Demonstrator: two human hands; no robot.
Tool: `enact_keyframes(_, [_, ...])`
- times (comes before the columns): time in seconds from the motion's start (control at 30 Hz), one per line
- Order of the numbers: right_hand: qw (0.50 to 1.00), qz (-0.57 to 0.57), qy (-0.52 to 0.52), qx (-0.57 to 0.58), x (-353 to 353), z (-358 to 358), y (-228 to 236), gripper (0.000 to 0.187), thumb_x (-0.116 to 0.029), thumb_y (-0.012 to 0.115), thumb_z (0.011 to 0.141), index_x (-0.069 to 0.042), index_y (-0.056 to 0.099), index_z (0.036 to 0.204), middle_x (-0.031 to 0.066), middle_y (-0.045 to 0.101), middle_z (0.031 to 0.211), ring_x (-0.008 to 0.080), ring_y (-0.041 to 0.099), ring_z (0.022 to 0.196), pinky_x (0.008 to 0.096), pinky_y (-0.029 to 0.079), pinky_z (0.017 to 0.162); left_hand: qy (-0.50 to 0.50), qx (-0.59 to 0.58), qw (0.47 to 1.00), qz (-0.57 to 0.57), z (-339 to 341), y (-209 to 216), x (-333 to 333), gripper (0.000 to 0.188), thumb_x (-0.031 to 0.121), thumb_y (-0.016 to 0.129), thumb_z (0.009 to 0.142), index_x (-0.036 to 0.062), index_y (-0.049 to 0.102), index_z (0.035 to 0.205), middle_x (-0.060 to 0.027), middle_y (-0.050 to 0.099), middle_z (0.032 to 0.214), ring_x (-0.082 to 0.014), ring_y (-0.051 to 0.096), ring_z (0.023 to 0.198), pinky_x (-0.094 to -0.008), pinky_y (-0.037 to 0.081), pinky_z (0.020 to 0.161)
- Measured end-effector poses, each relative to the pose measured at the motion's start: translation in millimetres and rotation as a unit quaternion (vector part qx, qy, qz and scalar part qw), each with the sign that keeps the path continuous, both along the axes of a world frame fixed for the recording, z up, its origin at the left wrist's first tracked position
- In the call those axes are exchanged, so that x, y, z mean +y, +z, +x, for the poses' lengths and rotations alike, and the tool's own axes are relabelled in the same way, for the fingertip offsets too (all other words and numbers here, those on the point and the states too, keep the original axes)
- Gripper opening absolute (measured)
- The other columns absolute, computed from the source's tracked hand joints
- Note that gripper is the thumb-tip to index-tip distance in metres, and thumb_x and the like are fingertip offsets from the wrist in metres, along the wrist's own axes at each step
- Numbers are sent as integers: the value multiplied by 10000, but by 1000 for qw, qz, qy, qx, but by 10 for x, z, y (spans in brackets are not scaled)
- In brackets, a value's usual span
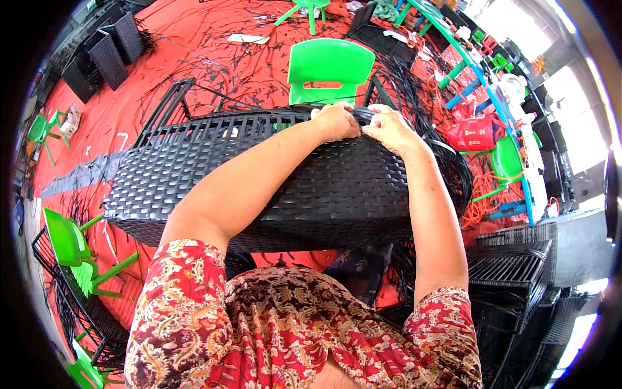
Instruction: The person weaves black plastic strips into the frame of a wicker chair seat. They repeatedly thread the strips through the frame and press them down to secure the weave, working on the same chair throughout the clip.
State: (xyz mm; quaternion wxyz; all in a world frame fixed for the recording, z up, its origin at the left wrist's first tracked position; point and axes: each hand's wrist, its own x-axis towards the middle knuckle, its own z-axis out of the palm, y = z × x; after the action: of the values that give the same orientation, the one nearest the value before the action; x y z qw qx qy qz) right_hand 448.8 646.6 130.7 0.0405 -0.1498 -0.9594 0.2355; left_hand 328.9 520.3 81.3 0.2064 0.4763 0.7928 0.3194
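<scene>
Black wicker furniture piece (337,188): I have my left hand (338,122) and right hand (391,129) at its far edge, fingers bent; whether either grips, I cannot tell.

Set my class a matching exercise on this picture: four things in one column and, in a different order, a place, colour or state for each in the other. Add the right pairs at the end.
Things
1. Woven piece
2. Bag
3. Left hand and right hand
4. Shirt

Descriptions
A. Patterned, at the bottom of the picture
B. Close together, at the far edge of item 1
C. Red, toward the right of the picture
D. Black, across the middle of the picture

Right pairs: 1-D, 2-C, 3-B, 4-A
</scene>
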Motion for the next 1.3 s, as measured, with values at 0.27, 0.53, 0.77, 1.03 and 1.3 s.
enact_keyframes(0.27, [991,-8,-15,133,-32,-100,-122,194,-287,658,765,-96,690,776,184,488,1251,321,459,1152,375,357,971,-11,-296,941,165,-209,-73,-57,131,125,683,629,37,697,723,-108,572,1098,-205,430,1110,-311,312,936])
enact_keyframes(0.53, [992,-111,25,61,-203,-127,-98,243,-264,654,764,-36,654,681,198,528,1189,264,517,1071,343,389,896,-22,85,995,50,-227,166,-599,163,308,630,734,177,713,784,-113,506,1213,-276,424,1164,-433,332,948])
enact_keyframes(0.77, [994,-37,77,71,-252,-244,-223,177,-196,682,703,-32,635,653,221,549,1149,303,523,1087,355,403,902,19,156,987,-45,-118,43,-542,168,337,635,689,298,719,829,-22,421,1342,-258,403,1188,-501,278,953])
enact_keyframes(1.03, [995,29,90,32,-246,-323,-249,163,-270,674,736,-107,674,739,242,479,1243,365,470,1148,409,382,945,2,-66,996,59,-363,-150,-398,193,235,684,616,128,713,774,-30,672,912,-189,492,1075,-333,372,897])
enact_keyframes(1.3, [981,-93,142,-99,-558,-575,148,223,-283,608,821,-71,673,800,248,475,1257,289,371,1259,364,295,1006,47,-180,968,169,-453,107,-723,114,133,654,666,21,673,680,-120,608,912,-196,474,1048,-314,383,839])
